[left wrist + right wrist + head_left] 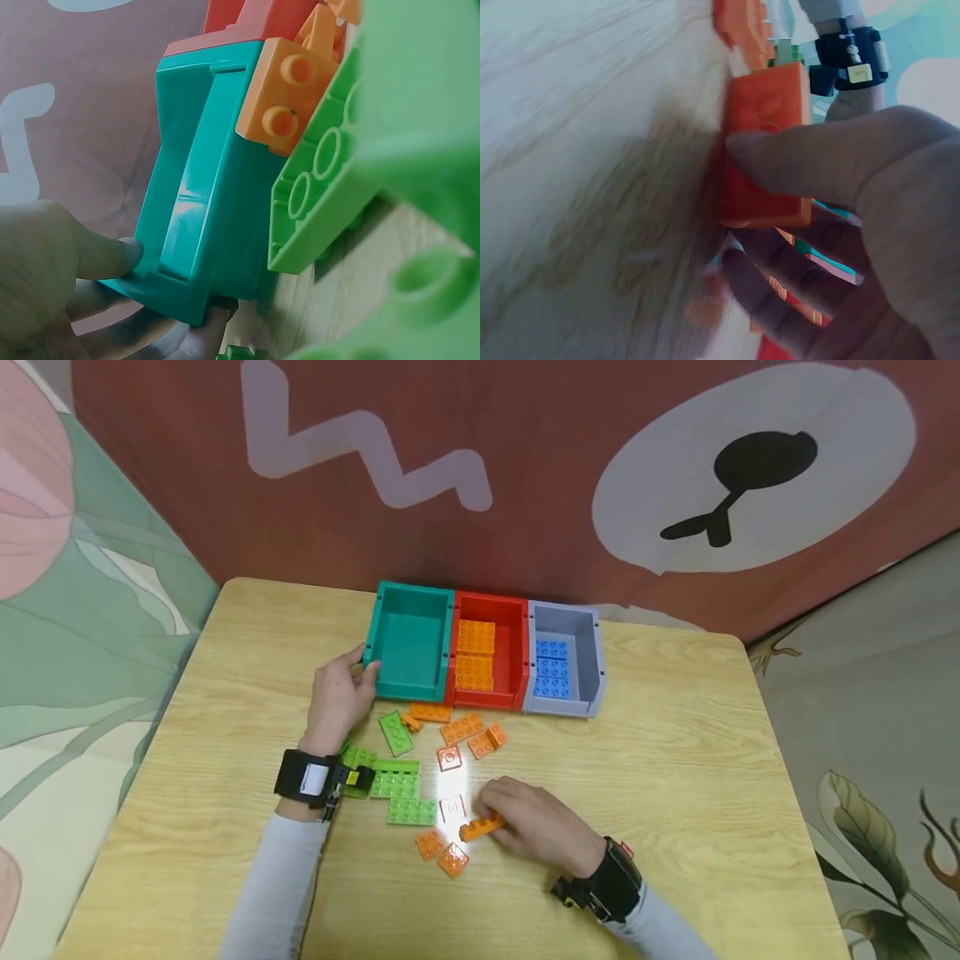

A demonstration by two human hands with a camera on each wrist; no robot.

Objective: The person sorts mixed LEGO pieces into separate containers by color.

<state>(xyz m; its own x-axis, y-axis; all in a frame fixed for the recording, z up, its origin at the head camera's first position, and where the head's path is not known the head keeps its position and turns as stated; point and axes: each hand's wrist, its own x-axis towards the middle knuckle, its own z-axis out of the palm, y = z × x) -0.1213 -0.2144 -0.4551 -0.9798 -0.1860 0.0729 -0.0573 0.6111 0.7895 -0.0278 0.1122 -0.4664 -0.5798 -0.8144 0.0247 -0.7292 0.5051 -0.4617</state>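
Pale wood is spreading beneath everything as a table [697, 777], bearing three bins standing side by side: a teal bin [411, 643], a red bin [512, 652] and a lavender bin [587, 652]. Someone's left hand [339, 697] is clamping the teal bin's left side, likely steadying it; the left wrist view is showing fingers reaching under its outer edge, which the head view is hiding. Their right hand [528, 822] is pinching an orange brick [477, 829] just beside the scattered pieces, and only the right wrist view is revealing the thumb pressing its face. Other orange bricks [476, 637] are sitting in the red bin, blue bricks [552, 668] in the lavender one, seemingly kept apart by colour, while green bricks [396, 783] are lying near the left wrist.
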